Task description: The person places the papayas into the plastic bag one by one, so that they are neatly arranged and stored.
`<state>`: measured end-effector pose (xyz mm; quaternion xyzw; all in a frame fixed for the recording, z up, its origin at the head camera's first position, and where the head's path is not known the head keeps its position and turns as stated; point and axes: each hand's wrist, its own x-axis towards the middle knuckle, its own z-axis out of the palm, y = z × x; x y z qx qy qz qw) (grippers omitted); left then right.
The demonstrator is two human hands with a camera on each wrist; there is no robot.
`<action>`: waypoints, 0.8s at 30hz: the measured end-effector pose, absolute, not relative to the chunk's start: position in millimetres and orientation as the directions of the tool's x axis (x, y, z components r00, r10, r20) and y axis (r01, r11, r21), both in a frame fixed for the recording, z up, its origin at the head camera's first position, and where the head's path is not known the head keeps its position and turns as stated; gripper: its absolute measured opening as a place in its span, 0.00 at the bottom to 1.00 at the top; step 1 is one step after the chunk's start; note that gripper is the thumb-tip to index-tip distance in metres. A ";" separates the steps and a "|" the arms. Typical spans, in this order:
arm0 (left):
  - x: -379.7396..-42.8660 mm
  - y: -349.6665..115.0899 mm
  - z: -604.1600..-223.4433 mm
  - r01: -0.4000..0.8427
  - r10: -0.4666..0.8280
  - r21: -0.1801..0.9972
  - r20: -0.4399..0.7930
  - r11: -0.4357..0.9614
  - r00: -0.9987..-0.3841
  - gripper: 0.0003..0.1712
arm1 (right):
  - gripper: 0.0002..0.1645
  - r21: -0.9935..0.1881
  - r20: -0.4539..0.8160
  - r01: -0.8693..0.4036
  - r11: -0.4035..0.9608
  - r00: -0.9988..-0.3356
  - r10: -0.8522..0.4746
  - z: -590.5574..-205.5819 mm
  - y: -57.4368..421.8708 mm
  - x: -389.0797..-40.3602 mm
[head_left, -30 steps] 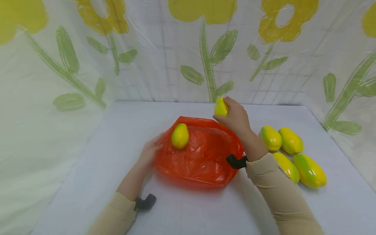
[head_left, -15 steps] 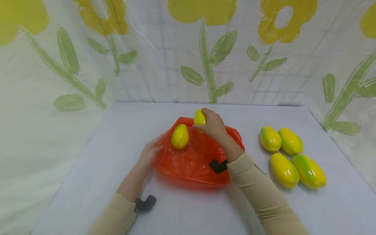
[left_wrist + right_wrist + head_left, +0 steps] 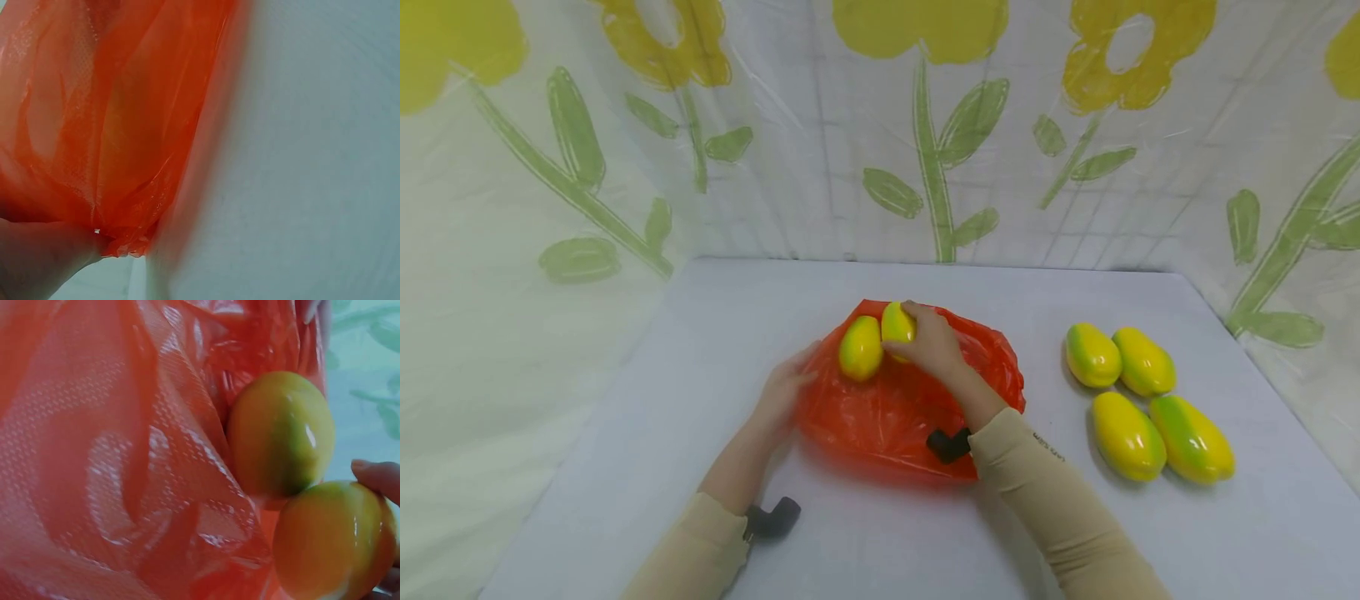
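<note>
A red plastic bag (image 3: 880,421) lies spread open in the middle of the table. My left hand (image 3: 781,392) grips its left edge; in the left wrist view the thumb (image 3: 44,253) presses the gathered plastic, while the other fingers are hidden. One glossy yellow-green mango (image 3: 860,350) rests in the bag's left part. Right beside it, my right hand (image 3: 934,343) holds a second mango (image 3: 896,323) over the bag. In the right wrist view the held mango (image 3: 331,540) appears to touch the resting mango (image 3: 281,434).
Several more mangoes (image 3: 1126,437) stand in a loose cluster on the right of the white table (image 3: 700,317). Behind the table hangs a curtain (image 3: 775,167) with printed yellow flowers. A dark wrist mount (image 3: 950,446) sits on the right wrist.
My right hand has carried its mango leftward and down, from the bag's far right rim to beside the resting mango. The left hand has stayed in place at the bag's edge.
</note>
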<state>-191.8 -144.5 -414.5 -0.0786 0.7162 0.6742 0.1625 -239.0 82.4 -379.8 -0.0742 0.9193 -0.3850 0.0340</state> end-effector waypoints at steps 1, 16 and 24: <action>-191.6 -144.2 -414.1 -0.333 0.108 0.940 -0.340 0.079 -0.934 0.28 | 0.44 -0.718 -0.002 -0.114 0.687 -0.986 -0.166 -381.6 82.3 -238.2; -191.8 -141.3 -411.9 -0.351 0.082 0.932 -0.358 0.093 -0.930 0.28 | 0.47 -0.785 -0.019 -0.078 0.615 -0.988 -0.151 -405.6 84.8 -236.0; -189.9 -139.4 -411.2 -0.350 0.080 0.931 -0.359 0.108 -0.930 0.28 | 0.47 -0.783 -0.002 -0.100 0.614 -0.987 -0.163 -411.3 84.8 -236.5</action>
